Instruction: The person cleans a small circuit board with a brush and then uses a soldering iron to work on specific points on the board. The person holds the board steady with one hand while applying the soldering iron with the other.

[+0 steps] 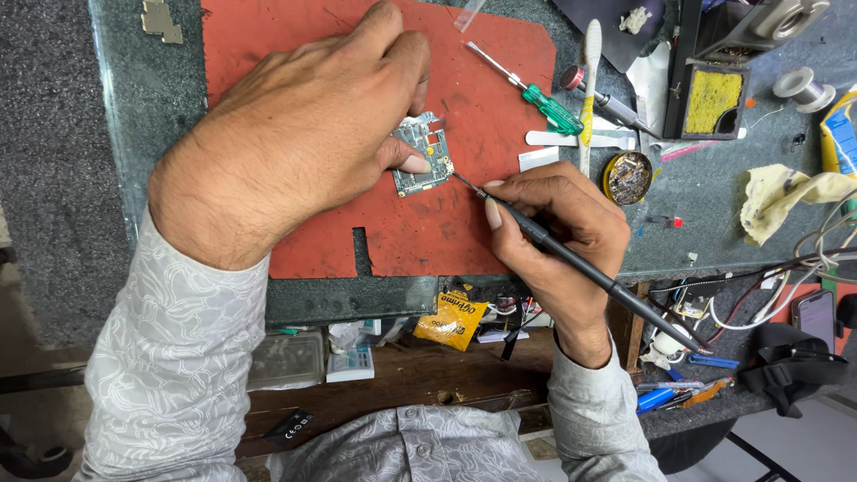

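— Under the left hand fingertips, the circuit board sits pinned on the red mat.
— Right hand pinches the soldering iron; tip probably touches the board's edge. Press steadily, brace the wrist.

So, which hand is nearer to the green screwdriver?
The right hand: it lies just below the green screwdriver. The left hand is farther, over to its left, on the circuit board.

The scene is evenly and brightly lit from above. Soft, short shadows are cast on the red mat beneath the left hand and right hand. Slight glare is seen left of the mat. Edges are mildly curved; focus is sharp.
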The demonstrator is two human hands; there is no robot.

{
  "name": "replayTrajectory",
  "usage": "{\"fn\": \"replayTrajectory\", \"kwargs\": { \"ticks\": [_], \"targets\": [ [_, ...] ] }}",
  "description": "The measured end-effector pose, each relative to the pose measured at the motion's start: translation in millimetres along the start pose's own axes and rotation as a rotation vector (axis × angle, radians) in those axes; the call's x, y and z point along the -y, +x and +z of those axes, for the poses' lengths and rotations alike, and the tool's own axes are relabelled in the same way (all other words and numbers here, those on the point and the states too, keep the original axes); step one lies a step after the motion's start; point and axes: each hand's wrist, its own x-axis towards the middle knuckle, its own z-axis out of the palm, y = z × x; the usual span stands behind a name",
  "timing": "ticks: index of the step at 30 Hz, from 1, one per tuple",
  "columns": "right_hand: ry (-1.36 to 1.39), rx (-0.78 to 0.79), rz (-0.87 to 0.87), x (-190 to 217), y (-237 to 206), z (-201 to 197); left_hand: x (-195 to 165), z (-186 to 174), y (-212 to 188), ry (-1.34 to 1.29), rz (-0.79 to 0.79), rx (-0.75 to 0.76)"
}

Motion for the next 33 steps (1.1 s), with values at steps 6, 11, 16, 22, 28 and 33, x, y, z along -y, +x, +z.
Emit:
{"fn": "replayTrajectory", "kwargs": {
  "ticks": [6,11,16,22,28,33],
  "targets": [
    [0.0,0.0,0.013,0.2,-0.6,0.1,-0.3,-0.8,-0.2,-0.008,-0.006,0.012],
    [-0.005,-0.006,0.006,-0.1,-0.7,0.6,-0.3,-0.7,-0.6,-0.005,-0.005,0.002],
    [0.002,0.0,-0.006,-0.7,-1.0,0.2,0.7,0.6,0.0,-0.012,-0.019,0.02],
    [0.019,0.001,-0.013,-0.9,-0.7,0.6,0.4,0.4,-0.1,-0.008,-0.001,-0.005],
    [0.01,-0.009,-0.001,-1.2,-1.0,1.5,0.7,-0.7,0.5,-0.028,0.0,-0.003],
    [0.005,-0.011,-0.016,-2.1,-0.8,1.2,0.5,-0.6,0.3,-0.026,0.003,-0.006]
  ]
}}
